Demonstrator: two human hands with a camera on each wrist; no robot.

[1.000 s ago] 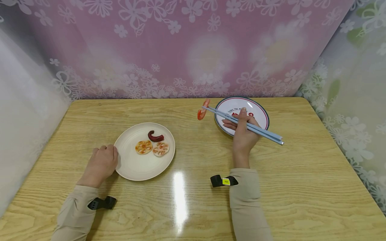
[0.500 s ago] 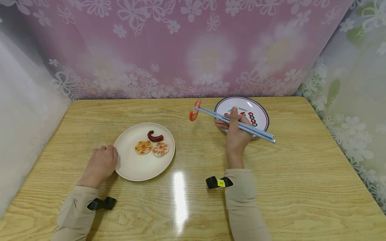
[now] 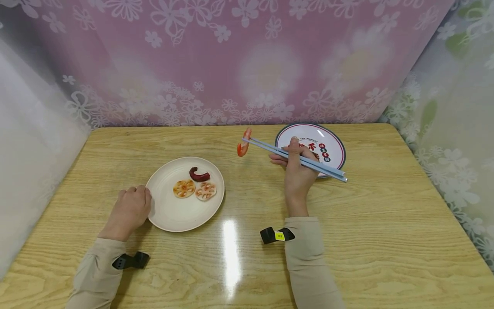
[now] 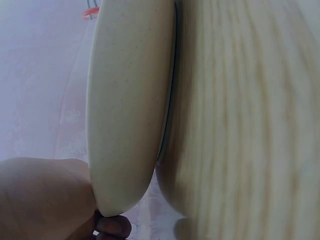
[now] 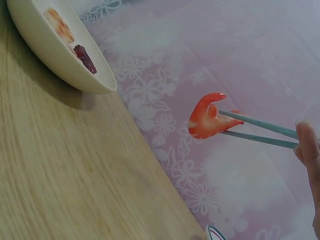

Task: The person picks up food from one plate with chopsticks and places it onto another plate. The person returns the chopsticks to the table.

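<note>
Curved orange-and-white shrimp (image 5: 201, 123), held above the wood-grained worktop (image 3: 366, 240) between slim pale-blue chopsticks (image 3: 326, 169), which are clamped in the right grip (image 3: 299, 177). Round cream plate (image 3: 170, 214), placed left of the shrimp, pinched at its rim by the left grip (image 3: 130, 209).

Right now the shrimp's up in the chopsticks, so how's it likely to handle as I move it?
The shrimp looks fairly stiff, curled with no visible droop. It's probably light, since two slim chopsticks hold it clear of the table. It could pivot or slip, as only their tips pinch it.
</note>
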